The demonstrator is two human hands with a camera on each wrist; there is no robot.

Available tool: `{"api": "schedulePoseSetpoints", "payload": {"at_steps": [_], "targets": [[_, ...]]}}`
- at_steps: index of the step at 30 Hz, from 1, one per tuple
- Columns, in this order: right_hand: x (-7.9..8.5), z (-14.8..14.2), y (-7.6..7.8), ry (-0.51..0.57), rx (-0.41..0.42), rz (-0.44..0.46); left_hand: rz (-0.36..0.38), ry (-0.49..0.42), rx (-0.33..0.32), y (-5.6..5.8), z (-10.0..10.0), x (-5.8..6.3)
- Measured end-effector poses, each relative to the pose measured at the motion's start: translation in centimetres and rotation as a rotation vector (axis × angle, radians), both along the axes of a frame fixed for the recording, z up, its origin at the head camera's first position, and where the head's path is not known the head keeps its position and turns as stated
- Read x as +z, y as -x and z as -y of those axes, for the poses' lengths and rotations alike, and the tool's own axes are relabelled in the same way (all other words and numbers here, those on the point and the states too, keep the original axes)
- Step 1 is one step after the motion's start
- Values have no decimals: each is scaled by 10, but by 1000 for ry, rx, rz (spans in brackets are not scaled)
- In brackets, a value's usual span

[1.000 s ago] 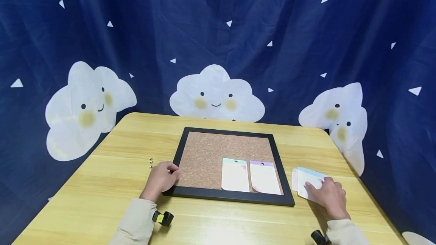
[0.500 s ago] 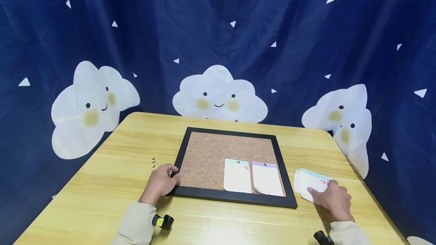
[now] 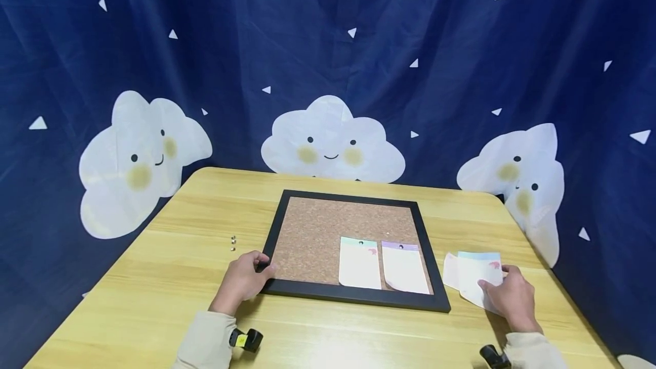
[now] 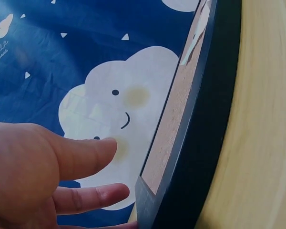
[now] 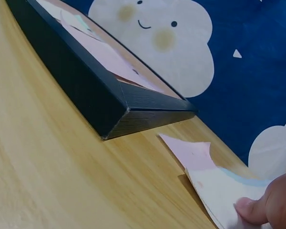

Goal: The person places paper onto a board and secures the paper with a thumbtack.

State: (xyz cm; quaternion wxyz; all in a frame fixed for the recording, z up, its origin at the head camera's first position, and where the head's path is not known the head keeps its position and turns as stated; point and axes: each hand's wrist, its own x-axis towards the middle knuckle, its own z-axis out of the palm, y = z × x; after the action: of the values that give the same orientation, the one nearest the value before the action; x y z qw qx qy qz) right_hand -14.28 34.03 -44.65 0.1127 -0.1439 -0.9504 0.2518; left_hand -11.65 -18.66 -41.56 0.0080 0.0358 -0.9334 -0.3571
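Observation:
My right hand [image 3: 515, 299] pinches a white note sheet [image 3: 478, 272] with a blue top band, thumb on its face. A pinkish sheet [image 3: 451, 271] lies partly under it on the table; in the right wrist view this pink sheet [image 5: 195, 153] sticks out past the held one. My left hand [image 3: 243, 279] is at the lower left corner of a black-framed cork board [image 3: 312, 232], thumb and fingers spread loosely about the frame edge. Two notes are pinned low on the cork, one green-topped [image 3: 360, 266] and one purple-topped [image 3: 406, 269], each by a dark pin at its top.
Several small silvery pins [image 3: 233, 240] lie on the wooden table [image 3: 184, 249], left of the board. A blue curtain [image 3: 307, 44] with cloud prints hangs behind the table. The frame's raised corner [image 5: 119, 117] stands between the loose sheets and the cork.
My right hand has shifted slightly right, and the blue-topped sheet has turned and slid with it, its lower part bending. More of the pink sheet shows. My left hand has stayed at the frame.

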Motion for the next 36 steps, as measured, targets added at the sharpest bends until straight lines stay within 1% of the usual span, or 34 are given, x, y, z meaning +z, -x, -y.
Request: {"api": "schedulePoseSetpoints", "payload": {"at_steps": [5,12,16,21,24,28,32,36], "targets": [[0,-2,2,12,-27,35,-3,5,0,0,0,0],[1,-1,0,-18,-26,-36,0,-1,-3,-1,0,-2],[1,-2,0,-27,-15,-47,-3,-1,-6,-2,0,-2],[3,-1,-1,-23,-17,-15,-4,-2,-10,-1,1,-3],[5,0,-1,4,-26,14,-6,1,-12,-1,1,-3],[6,2,0,47,-40,16,-11,5,-11,-1,2,-3],[7,5,0,76,-62,-28,-6,3,-9,-1,2,-4],[3,8,0,83,-57,-124,-3,1,-8,-1,2,-4]]}}
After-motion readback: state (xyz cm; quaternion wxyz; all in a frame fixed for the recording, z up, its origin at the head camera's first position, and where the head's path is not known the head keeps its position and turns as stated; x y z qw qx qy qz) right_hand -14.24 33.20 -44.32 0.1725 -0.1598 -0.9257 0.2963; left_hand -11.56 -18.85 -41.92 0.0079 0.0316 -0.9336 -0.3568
